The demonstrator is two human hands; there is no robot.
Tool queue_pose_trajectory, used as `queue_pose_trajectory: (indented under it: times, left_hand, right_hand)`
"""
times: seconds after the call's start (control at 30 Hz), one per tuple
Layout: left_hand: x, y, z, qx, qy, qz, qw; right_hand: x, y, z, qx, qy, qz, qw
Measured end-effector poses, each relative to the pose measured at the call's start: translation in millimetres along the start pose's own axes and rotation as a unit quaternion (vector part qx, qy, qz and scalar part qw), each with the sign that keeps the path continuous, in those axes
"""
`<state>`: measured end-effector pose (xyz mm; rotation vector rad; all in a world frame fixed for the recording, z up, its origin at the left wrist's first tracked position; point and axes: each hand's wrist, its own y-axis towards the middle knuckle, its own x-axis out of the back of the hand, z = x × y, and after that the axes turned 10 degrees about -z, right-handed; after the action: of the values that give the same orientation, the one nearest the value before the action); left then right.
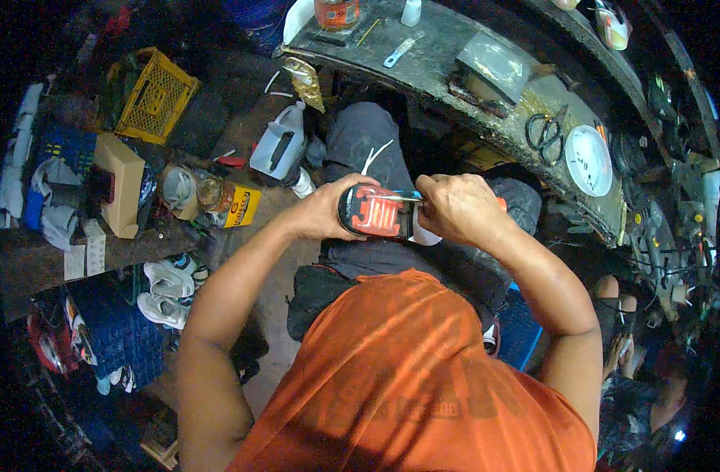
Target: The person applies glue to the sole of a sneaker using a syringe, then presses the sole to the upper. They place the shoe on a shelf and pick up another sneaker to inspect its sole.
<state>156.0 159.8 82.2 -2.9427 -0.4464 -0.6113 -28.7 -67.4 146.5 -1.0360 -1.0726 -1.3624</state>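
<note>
gripping the black shoe (376, 216) around one end, the left hand (326, 209) holds it over the person's lap in the head view, red-orange sole turned up. the right hand (464, 208) is closed around a thin metal tool (407, 198) whose shaft lies across the sole; whether its tip pierces the sole cannot be told.

ahead and to the left, a white plastic jug (288, 130) lies tilted, a long dark shape at its side. further left, a clear jar (179, 187) stands beside an amber jar (210, 190), their contents too dim to name, next to a yellow container (242, 206) with dark printing. a cardboard box (120, 185) and a yellow crate (157, 96) sit beyond.

on the workbench (431, 86), a round white dish (589, 161) holds small dark bits, near black-handled scissors (545, 135). at its far end stand a red-orange can (336, 14) bearing printing and a small white bottle (411, 12). faded lettering marks the orange shirt (407, 354).
</note>
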Motion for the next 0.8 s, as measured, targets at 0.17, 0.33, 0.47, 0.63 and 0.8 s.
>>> queue_pose_trajectory:
  times: [0.17,0.33,0.47,0.63,0.8]
  left_hand:
    - [-3,2,4,0.023,0.000,0.014,1.000]
    - [-4,3,7,0.021,-0.011,0.021,0.999]
    - [-4,3,5,-0.002,0.001,0.010,1.000]
    - [-4,4,4,-0.008,-0.003,0.008,1.000]
    - [-5,5,9,-0.025,-0.006,0.008,1.000]
  right_hand:
    - [1,2,3,-0.016,0.012,0.038,0.999]
    - [4,-4,9,-0.014,0.011,0.063,0.998]
    - [6,-9,10,-0.013,-0.001,0.065,0.998]
    - [6,-17,13,0.003,0.025,0.055,0.998]
    - [7,-14,10,-0.011,-0.007,0.041,0.999]
